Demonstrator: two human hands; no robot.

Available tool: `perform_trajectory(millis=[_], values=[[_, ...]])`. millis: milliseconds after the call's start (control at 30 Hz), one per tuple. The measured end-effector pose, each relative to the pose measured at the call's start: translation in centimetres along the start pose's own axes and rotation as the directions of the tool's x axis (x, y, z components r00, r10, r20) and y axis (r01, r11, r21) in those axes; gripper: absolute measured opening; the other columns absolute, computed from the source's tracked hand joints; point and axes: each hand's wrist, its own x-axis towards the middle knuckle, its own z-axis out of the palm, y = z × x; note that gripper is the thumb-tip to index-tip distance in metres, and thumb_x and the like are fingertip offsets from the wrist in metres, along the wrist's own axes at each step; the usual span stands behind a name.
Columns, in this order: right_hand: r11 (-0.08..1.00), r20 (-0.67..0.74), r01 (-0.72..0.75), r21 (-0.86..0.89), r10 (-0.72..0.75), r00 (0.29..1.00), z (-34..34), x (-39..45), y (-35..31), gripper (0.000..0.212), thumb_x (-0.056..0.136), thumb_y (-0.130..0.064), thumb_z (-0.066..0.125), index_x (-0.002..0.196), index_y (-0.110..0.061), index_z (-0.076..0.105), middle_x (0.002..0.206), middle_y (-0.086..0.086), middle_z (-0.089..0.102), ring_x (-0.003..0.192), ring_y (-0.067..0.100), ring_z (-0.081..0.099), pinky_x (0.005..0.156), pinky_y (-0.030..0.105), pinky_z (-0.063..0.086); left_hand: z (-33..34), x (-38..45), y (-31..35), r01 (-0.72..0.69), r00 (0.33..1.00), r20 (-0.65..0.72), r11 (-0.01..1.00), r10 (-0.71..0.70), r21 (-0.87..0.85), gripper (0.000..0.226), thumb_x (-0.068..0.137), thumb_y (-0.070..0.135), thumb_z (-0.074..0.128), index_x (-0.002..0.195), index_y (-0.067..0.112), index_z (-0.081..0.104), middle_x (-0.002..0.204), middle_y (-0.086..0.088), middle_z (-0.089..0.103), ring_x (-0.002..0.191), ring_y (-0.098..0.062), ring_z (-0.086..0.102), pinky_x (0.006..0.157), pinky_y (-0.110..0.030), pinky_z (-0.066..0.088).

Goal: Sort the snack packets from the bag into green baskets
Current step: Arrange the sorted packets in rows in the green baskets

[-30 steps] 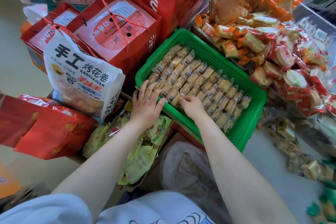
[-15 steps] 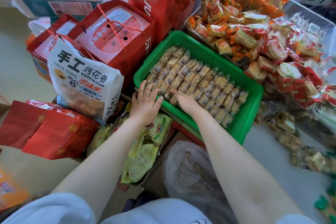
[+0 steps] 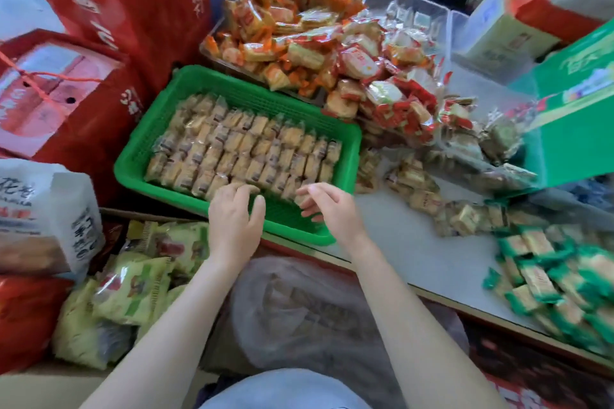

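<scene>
A green basket (image 3: 133,169) sits in the middle, filled with neat rows of tan snack packets (image 3: 246,143). My left hand (image 3: 232,219) lies over its near rim, bent fingers resting on the nearest row and thumb on the bare basket floor. My right hand (image 3: 332,206) is at the basket's near right corner, its fingers pinching one tan packet (image 3: 301,199) at the end of the row. A clear plastic bag (image 3: 299,302) with more packets lies below, between my forearms.
Loose tan packets (image 3: 418,189) lie on the grey tabletop right of the basket, with green packets (image 3: 548,279) farther right. Orange packets (image 3: 292,10) and red-white packets (image 3: 382,76) are heaped behind. Red gift boxes (image 3: 59,93), a white bag (image 3: 43,209) and yellow-green packs (image 3: 133,276) crowd the left.
Both hands have shifted right along the basket's near row. My right hand went from pressing packets to pinching one at the near right corner. The view swung right.
</scene>
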Motion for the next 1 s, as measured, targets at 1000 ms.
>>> perform_trajectory(millis=[1000], values=[[0.846, -0.316, -0.451, 0.286, 0.527, 0.789, -30.6, -1.2, 26.1, 0.039, 0.094, -0.047, 0.065, 0.12, -0.018, 0.061, 0.116, 0.0, 0.07, 0.094, 0.021, 0.069, 0.069, 0.028, 0.048, 28.0, -6.3, 13.8, -0.059, 0.911, 0.391, 0.894, -0.134, 0.444, 0.049, 0.102, 0.039, 0.033, 0.146, 0.021, 0.042, 0.161, -0.003, 0.031, 0.148, -0.024, 0.023, 0.116, -0.048, 0.02]])
